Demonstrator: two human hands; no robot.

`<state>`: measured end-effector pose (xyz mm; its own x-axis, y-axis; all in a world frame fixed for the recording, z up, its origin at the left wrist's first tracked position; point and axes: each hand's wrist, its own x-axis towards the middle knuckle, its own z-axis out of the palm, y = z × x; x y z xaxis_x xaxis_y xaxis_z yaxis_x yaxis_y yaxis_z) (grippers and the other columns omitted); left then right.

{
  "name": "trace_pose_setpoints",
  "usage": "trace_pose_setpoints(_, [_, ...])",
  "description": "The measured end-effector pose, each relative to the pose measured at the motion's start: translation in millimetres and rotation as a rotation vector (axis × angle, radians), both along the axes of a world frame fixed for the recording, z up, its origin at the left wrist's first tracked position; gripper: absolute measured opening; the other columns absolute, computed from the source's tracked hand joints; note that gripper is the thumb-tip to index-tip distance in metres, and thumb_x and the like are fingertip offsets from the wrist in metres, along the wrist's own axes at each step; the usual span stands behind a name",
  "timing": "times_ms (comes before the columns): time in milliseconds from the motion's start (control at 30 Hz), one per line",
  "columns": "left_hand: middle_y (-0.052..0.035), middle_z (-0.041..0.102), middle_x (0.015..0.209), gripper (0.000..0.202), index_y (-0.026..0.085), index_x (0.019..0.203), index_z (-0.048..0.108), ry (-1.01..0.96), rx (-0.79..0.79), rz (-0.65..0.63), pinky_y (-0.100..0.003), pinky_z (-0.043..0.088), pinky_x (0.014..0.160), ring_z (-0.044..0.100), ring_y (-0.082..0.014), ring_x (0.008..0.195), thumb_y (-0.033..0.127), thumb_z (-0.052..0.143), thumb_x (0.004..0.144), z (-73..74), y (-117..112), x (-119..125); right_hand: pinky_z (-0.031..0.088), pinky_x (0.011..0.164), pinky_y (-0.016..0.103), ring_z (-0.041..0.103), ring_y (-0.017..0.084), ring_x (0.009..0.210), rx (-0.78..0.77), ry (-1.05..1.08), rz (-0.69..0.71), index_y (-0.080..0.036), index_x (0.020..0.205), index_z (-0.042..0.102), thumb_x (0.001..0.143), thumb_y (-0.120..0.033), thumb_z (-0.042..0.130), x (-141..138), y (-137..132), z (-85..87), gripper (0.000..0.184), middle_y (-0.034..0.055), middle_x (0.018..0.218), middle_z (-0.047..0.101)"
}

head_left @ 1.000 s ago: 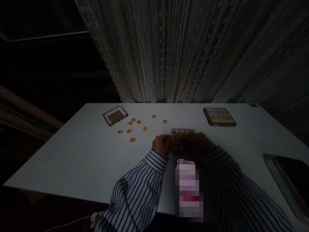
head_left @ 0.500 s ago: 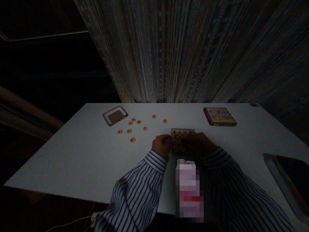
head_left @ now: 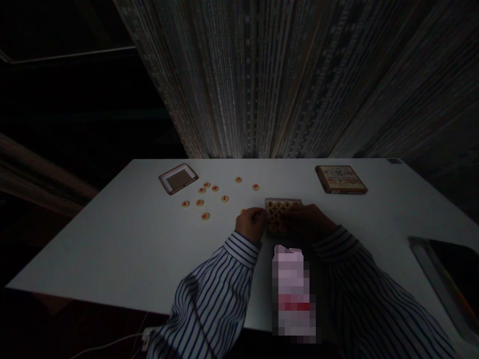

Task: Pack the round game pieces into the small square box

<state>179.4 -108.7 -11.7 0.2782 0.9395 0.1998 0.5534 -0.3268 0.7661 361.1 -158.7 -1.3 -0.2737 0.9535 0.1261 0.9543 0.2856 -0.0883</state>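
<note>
A small tray [head_left: 283,203] holding several round wooden game discs sits in the middle of the white table [head_left: 112,244]. My left hand [head_left: 250,225] rests at the tray's left edge with its fingers curled in a pinch; what they hold is too dark to name. My right hand [head_left: 309,222] lies over the tray's right and near part, fingers bent down onto the discs. Several loose discs [head_left: 205,216] with red marks lie scattered on the table to the left of the tray.
A flat square lid or box half [head_left: 178,178] lies at the back left. A printed brown box [head_left: 340,179] lies at the back right. A dark flat object [head_left: 445,279] sits at the right edge. A blurred pink-white item [head_left: 294,294] is between my sleeves.
</note>
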Motion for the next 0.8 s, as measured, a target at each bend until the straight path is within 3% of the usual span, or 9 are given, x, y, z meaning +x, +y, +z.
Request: trace_pose_setpoints(800, [-0.0035,0.07,0.076,0.015,0.016,0.081,0.07,0.009,-0.027,-0.005,-0.024,0.048,0.065,0.062,-0.0137,0.069,0.019,0.056,0.075,0.0,0.7,-0.2,0.039,0.059,0.026,0.062,0.018,0.077,-0.011,0.004,-0.038,-0.019,0.089,0.068,0.082,-0.027,0.049,-2.7,-1.5,3.9,0.022,0.0078,0.087,0.069])
